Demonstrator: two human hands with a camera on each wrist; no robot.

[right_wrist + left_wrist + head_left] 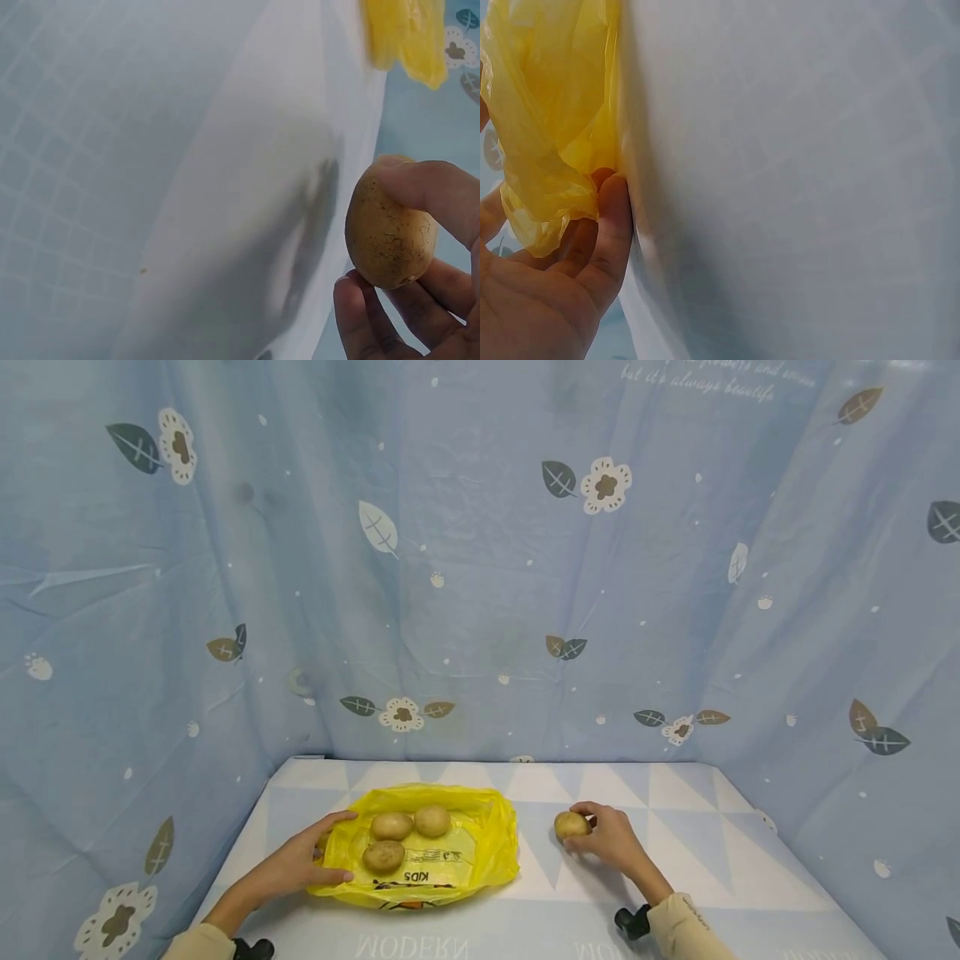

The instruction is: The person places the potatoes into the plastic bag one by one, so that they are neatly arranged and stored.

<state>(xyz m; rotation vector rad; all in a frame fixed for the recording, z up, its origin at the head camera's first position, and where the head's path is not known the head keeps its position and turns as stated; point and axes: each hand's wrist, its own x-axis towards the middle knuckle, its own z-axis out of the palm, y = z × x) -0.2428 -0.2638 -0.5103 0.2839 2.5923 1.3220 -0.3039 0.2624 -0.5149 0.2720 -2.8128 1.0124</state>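
A yellow plastic bag (497, 843) lies spread on the table with three potatoes resting on it: one at the left (392, 827), one at the back (432, 821) and one nearer the front (383, 857). My left hand (298, 858) grips the bag's left end, thumb and fingers set wide apart around it. Crumpled yellow film (551, 150) meets the fingers in the left wrist view. To the right of the bag, my right hand (617, 842) pinches another potato (390, 225) between thumb and fingers, and its shadow falls on the table.
The table (675, 877) wears a white and pale blue triangle-patterned cover with printed lettering at its front. Blue curtains (480, 568) with leaves and flowers enclose the back and both sides. Dark wrist mounts (632, 922) show at both sleeves.
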